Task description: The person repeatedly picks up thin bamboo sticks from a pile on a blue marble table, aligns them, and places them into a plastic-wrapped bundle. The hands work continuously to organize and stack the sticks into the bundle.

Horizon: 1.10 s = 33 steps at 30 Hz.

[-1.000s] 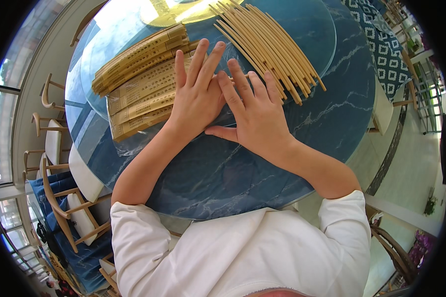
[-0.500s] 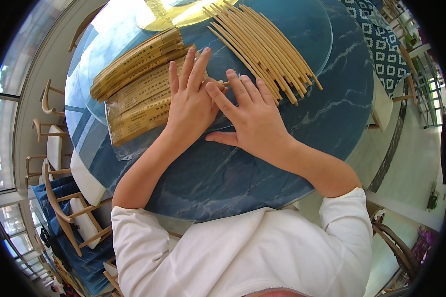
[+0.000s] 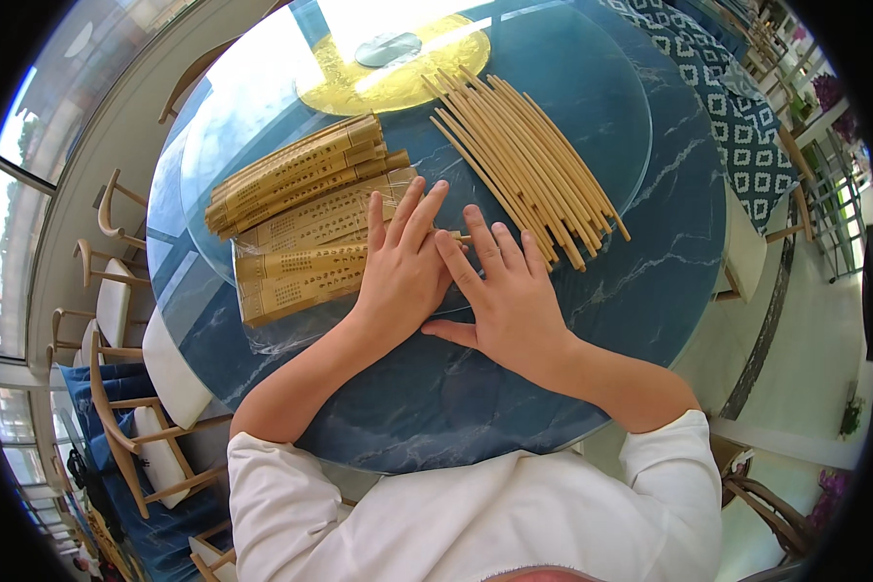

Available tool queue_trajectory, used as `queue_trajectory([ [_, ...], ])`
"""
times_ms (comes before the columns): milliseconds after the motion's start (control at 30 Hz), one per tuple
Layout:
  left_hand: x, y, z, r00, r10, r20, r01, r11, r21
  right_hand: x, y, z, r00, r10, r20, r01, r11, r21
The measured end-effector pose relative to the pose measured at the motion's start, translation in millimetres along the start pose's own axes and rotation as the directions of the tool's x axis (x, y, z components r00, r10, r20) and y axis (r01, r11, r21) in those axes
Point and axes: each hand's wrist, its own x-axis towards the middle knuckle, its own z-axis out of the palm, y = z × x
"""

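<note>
The left hand (image 3: 401,283) and the right hand (image 3: 519,315) are held palm down, side by side, over the near half of a round blue marbled worktop (image 3: 630,310). On the right hand, the fingers are spread apart and the thumb is stretched out toward the left wrist. On the left hand, three fingers are extended with gaps between them; the index finger and thumb are largely hidden, so whether anything is pinched there cannot be told. The tip of a thin wooden stick (image 3: 465,240) is seen in the gap between the two hands, the rest being covered. The right hand's index finger is brought up against the left hand, or nearly so. To the left, printed yellow-brown paper sleeves (image 3: 296,179) are stacked, and more flat sleeves (image 3: 301,283) are laid nearer on clear plastic wrap (image 3: 286,339), their right end overlapped by the left hand. Beyond the right hand, a bundle of wooden chopsticks (image 3: 533,170) is fanned out on the slant. Farther back, a golden disc (image 3: 456,56) is set at the middle of a glass turntable (image 3: 606,107).
</note>
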Motion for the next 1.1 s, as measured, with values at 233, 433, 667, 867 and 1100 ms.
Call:
queue_trajectory([
  [233,1,2,1,1.000,-0.019,0.010,0.019,0.999,0.043,0,4,2,0.998,-0.054,-0.037,0.053,0.999,-0.009],
  [433,-1,-2,8,0.998,0.002,-0.055,0.000,0.999,0.047,0,-7,3,0.998,-0.052,-0.042,0.054,0.997,0.050],
  [667,0,0,12,0.993,0.014,-0.116,-0.016,1.000,-0.017,3,-10,5,0.994,-0.087,-0.064,0.093,0.992,0.091],
  [867,2,1,5,0.997,0.030,-0.076,-0.030,0.999,-0.010,6,-8,7,0.990,-0.092,-0.106,0.112,0.973,0.200],
  [1100,4,-1,-4,1.000,-0.024,-0.004,0.024,0.997,-0.070,15,9,7,0.979,-0.061,-0.193,0.113,0.956,0.271],
])
